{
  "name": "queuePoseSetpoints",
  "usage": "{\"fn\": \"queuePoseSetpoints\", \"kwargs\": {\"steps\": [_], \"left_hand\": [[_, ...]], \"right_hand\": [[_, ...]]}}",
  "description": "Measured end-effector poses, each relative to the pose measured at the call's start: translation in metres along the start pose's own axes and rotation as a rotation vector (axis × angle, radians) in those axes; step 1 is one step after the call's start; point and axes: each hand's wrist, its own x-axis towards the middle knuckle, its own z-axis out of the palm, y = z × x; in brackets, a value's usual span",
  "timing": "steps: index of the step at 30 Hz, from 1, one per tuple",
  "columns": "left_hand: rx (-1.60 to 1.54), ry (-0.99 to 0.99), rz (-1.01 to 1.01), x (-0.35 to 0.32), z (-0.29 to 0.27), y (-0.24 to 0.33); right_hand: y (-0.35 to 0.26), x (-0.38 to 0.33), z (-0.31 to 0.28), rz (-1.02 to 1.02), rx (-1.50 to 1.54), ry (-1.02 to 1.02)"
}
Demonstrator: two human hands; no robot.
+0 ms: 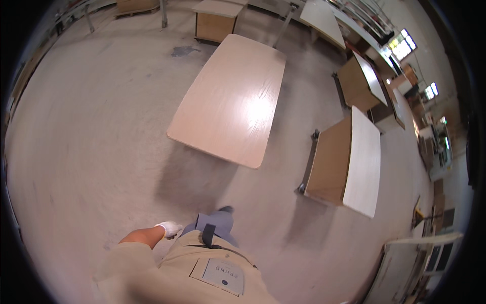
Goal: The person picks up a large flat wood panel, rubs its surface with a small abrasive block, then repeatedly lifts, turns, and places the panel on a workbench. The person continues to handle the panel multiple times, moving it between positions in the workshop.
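My left hand (pixel 170 229) wears a white glove and hangs beside my hip, holding nothing that I can see. Its fingers look loosely curled. My right hand is out of view, hidden behind my beige shirt (pixel 202 268). My grey trouser leg and dark shoe (pixel 226 209) step forward on the concrete floor. Ahead of me stands a long pale wooden panel (pixel 230 99) lying flat like a tabletop, well beyond arm's reach.
A stack of boards on a wheeled cart (pixel 344 162) stands to the right. More wooden cabinets (pixel 362 81) and panels (pixel 217 17) line the back and right. Leaning boards (pixel 405 263) sit at the lower right. Bare concrete floor (pixel 96 131) spreads to the left.
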Motion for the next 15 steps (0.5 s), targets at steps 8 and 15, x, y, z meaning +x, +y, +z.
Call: {"fn": "queuePoseSetpoints", "kwargs": {"steps": [8, 15], "left_hand": [[-0.057, 0.214, 0.318, 0.073, 0.049, 0.222], [0.019, 0.231, 0.374, 0.122, 0.027, 0.38]], "right_hand": [[-0.087, 0.137, -0.134, -0.06, -0.294, -0.118], [-0.224, 0.257, -0.215, -0.203, 0.387, -0.006]]}}
